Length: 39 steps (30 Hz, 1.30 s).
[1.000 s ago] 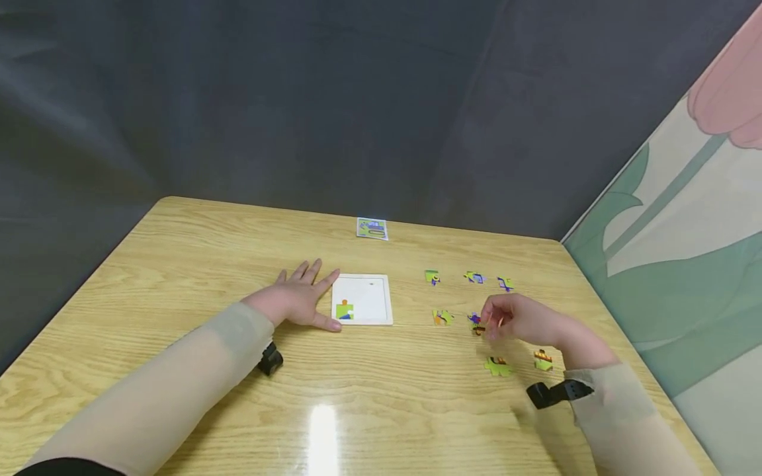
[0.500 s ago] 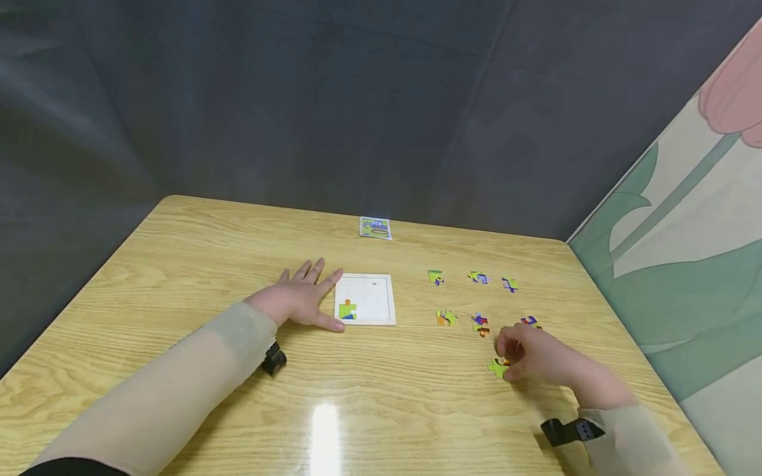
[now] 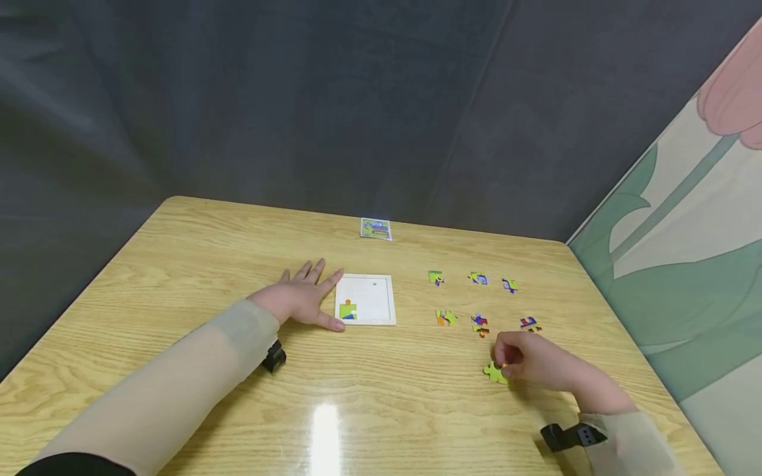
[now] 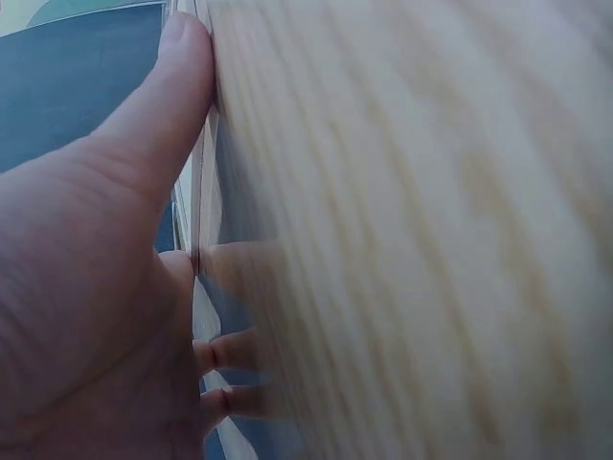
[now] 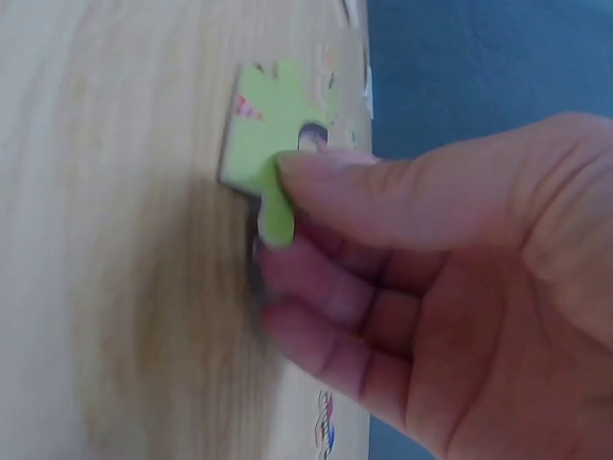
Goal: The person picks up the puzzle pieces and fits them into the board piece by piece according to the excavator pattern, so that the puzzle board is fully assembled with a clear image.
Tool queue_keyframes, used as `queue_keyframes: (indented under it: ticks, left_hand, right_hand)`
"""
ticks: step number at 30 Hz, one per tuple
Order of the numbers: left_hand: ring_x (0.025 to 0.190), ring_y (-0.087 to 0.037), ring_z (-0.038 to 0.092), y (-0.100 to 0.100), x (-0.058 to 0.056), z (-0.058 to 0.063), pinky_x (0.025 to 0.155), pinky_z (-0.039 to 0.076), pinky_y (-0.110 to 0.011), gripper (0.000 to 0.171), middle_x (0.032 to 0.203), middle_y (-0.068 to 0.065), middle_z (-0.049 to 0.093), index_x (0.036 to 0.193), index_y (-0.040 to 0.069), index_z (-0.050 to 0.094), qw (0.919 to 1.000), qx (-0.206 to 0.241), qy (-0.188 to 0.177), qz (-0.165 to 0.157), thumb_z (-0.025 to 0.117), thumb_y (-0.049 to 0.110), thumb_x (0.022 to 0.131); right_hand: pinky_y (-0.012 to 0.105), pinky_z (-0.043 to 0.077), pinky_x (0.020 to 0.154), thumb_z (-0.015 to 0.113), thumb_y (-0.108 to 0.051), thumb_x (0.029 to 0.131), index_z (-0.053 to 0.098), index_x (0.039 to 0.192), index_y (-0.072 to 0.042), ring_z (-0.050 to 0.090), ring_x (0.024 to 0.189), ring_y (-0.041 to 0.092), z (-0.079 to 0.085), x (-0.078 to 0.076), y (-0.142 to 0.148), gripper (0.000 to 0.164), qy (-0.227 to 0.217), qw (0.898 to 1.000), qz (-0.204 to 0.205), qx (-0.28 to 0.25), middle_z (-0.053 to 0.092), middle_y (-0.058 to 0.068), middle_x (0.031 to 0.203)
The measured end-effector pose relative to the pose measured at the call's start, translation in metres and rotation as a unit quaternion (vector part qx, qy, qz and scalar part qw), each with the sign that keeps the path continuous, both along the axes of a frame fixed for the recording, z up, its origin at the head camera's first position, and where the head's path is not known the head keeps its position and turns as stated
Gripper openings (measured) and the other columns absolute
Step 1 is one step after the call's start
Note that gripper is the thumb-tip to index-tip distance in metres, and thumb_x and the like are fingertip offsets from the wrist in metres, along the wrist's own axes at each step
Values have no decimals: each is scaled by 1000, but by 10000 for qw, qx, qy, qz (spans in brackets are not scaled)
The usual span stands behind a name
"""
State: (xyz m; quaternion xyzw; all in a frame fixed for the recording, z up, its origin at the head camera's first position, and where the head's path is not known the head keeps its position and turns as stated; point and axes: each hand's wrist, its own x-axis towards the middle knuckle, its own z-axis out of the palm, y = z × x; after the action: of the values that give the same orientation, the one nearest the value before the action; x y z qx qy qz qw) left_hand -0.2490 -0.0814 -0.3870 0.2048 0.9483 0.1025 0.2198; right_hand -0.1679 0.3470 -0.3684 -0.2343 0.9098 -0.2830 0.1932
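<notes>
In the head view my left hand [image 3: 302,303] lies with spread fingers at the left side of a white puzzle tray [image 3: 392,301], thumb and index finger at its edge. One green puzzle piece with an orange knob [image 3: 348,311] sits in the tray's near left corner. My right hand [image 3: 532,362] pinches a mostly green puzzle piece [image 3: 494,373] between thumb and fingers, low over the table. In the right wrist view that green piece [image 5: 254,144] shows a red patch and a rounded tab by the thumb. In the left wrist view the thumb [image 4: 158,105] rests along the tray's edge.
Several loose puzzle pieces lie on the wooden table [image 3: 381,390]: a far row with a blue-and-green piece [image 3: 478,278], and a middle row with an orange-and-green piece [image 3: 446,318] and a purple piece [image 3: 530,324]. A picture card [image 3: 376,229] lies at the far edge.
My right hand has come nearer from the middle row, taken hold of the green piece and shifted it slightly left and nearer. The left hand has stayed at the tray.
</notes>
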Motion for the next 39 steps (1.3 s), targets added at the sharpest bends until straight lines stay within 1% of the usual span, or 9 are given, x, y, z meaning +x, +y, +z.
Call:
queue_keyframes:
  ticks: [2, 4, 10, 16, 21, 25, 28, 35, 39]
  left_hand:
    - [147, -40, -12, 0, 1, 0, 110, -2, -68, 118, 162, -17, -15, 160, 27, -2, 10000, -1, -16, 1, 60, 80, 75]
    - [147, -40, -12, 0, 1, -1, 111, -2, -67, 118, 162, -17, -15, 160, 27, -1, 10000, 6, -26, 3, 61, 80, 75]
    - [147, -39, -11, -1, 1, -2, 111, -1, -67, 118, 162, -16, -15, 160, 26, -1, 10000, 8, -51, 14, 61, 79, 74]
    - [147, -39, -11, 0, 1, 0, 111, -2, -67, 118, 162, -16, -15, 160, 27, -1, 10000, -26, -69, 40, 62, 79, 75]
    - [147, -40, -11, 1, 2, 3, 110, -2, -68, 118, 162, -17, -15, 160, 27, -1, 10000, -19, -51, 32, 62, 78, 75]
    - [147, -40, -11, 1, 0, 2, 110, -1, -69, 118, 162, -17, -14, 160, 27, -1, 10000, -53, -25, 24, 62, 78, 75]
    - [147, -40, -10, 0, -2, 1, 110, -1, -69, 118, 162, -16, -14, 160, 28, -2, 10000, -94, -8, 33, 61, 80, 74]
    - [147, -41, -8, 1, -1, 4, 110, 0, -69, 118, 163, -18, -11, 160, 27, 1, 10000, -82, 11, 16, 62, 79, 74]
    - [147, -42, -7, 2, 0, 5, 110, 1, -70, 117, 163, -19, -10, 160, 26, 2, 9999, -123, 12, 43, 62, 79, 74]
  right_hand:
    - [25, 41, 58, 68, 12, 82, 57, 83, -8, 48, 69, 11, 2, -2, -2, 23, -88, 9994, 210, -253, 52, -1, 77]
    - [25, 41, 57, 66, 12, 85, 57, 84, -7, 48, 68, 10, 6, -5, -7, 21, -177, 9983, 304, -454, 52, 0, 76]
    - [25, 42, 58, 64, 5, 93, 59, 89, -5, 49, 69, 15, 21, -18, -36, 11, -297, 9966, 216, -740, 54, 4, 79]
    - [25, 43, 59, 65, 3, 93, 61, 91, -4, 51, 70, 17, 27, -38, -72, 8, -170, 9956, 189, -900, 58, 6, 79]
    - [26, 45, 59, 65, 2, 93, 64, 92, -4, 52, 70, 20, 24, -55, -101, 7, -104, 9946, 195, -1017, 61, 8, 82]
    - [28, 44, 60, 67, 1, 93, 66, 93, -4, 52, 72, 21, 19, -68, -122, 5, -142, 9930, 124, -1164, 62, 8, 84]
    - [30, 44, 64, 68, 1, 92, 67, 93, -5, 52, 74, 20, 13, -75, -136, 6, -184, 9922, 43, -1232, 63, 8, 85]
    - [30, 46, 69, 68, 3, 91, 70, 93, -6, 53, 77, 19, 0, -85, -161, 10, -191, 9906, -366, -1307, 65, 6, 87]
    - [28, 46, 67, 68, 3, 91, 71, 93, -5, 53, 75, 18, -7, -89, -172, 8, -266, 9887, -563, -1365, 65, 6, 85]
